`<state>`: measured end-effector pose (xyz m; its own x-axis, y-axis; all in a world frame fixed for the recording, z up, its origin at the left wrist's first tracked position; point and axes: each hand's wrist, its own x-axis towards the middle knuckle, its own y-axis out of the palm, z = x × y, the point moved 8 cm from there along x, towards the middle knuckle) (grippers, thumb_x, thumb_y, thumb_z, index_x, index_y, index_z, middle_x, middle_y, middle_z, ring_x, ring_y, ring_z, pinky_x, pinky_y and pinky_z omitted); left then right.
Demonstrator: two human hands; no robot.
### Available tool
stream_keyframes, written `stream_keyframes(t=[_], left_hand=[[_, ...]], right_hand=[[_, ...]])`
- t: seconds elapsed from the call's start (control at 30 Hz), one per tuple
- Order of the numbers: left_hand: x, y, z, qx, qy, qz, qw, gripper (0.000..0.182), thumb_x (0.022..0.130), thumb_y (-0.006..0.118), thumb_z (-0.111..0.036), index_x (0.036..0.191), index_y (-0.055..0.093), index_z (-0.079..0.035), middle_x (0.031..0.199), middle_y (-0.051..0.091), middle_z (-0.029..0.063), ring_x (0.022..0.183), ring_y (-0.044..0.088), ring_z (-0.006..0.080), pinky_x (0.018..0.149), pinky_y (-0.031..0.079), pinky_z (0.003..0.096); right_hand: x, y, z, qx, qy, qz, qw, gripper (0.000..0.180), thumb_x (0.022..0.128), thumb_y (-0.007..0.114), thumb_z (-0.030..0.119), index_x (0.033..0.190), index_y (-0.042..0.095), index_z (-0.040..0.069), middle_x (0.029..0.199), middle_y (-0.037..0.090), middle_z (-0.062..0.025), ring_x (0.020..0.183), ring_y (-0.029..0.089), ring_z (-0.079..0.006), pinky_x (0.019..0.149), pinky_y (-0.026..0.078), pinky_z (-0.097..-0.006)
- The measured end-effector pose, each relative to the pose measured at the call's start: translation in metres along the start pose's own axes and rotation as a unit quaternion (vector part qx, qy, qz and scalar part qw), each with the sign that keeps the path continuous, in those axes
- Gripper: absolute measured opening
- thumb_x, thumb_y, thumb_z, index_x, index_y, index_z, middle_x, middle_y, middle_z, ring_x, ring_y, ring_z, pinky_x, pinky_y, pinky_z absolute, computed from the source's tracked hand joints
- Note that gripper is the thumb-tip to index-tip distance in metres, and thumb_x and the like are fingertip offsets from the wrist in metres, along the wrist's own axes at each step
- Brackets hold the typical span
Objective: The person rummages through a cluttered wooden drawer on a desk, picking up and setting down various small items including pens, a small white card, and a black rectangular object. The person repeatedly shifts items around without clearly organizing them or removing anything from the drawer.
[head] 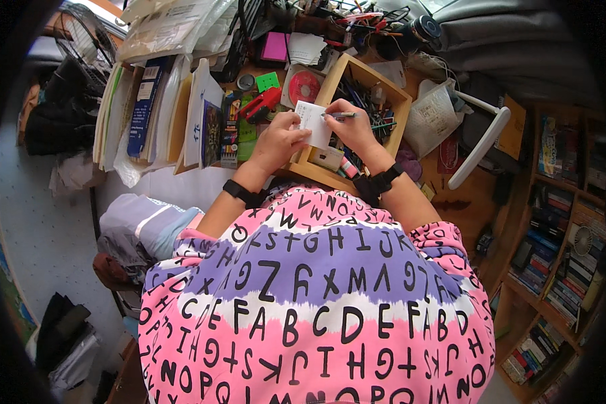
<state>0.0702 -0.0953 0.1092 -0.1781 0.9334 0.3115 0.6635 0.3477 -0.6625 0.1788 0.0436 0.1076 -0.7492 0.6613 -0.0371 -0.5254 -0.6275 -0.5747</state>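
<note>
My left hand [281, 137] grips a small white paper pad or card [314, 121] by its left edge, the thumb lying over its face. Some writing shows on the paper. In my right hand [353, 126] is a pen [343, 115], its tip at the paper's upper right part. Both hands are above the near left side of a wooden drawer-like box [403, 123]. Inside the box lie several pens [351, 91], a pink-and-white eraser-like item [349, 167] and a small pale box [328, 158], partly hidden by my hands and the paper.
Left of my hands stand upright books and folders [149, 108]. A red toy car [263, 105], a green cube [267, 82], a red disc [304, 87] and a metal can [246, 82] lie beyond. A white lamp arm [480, 146] and a bubble-wrapped packet [432, 121] are right of the box.
</note>
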Motion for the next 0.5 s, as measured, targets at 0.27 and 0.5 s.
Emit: stream_keyframes(t=[0.27,0.5], left_hand=[[0.0,0.0,0.001,0.004,-0.016,0.015,1.0,0.028,0.073,0.08,-0.014,0.1,0.075,-0.013,0.112,0.06,0.012,0.107,0.059,0.0305,0.09,0.051,0.0377],[0.002,-0.002,-0.001,0.002,-0.001,0.022,1.0,0.027,0.074,0.08,-0.014,0.101,0.075,-0.012,0.112,0.06,0.0122,0.107,0.059,0.0305,0.089,0.051,0.0383]], right_hand=[[0.0,0.002,0.009,-0.021,-0.025,0.013,0.999,0.017,0.079,0.071,0.012,0.091,0.066,0.002,0.085,0.069,-0.0166,0.08,0.068,-0.0314,0.069,0.053,-0.0362],[-0.002,0.007,0.008,-0.001,-0.013,0.056,0.998,0.015,0.079,0.07,0.01,0.091,0.066,0.002,0.085,0.069,-0.016,0.079,0.068,-0.032,0.068,0.053,-0.0363]])
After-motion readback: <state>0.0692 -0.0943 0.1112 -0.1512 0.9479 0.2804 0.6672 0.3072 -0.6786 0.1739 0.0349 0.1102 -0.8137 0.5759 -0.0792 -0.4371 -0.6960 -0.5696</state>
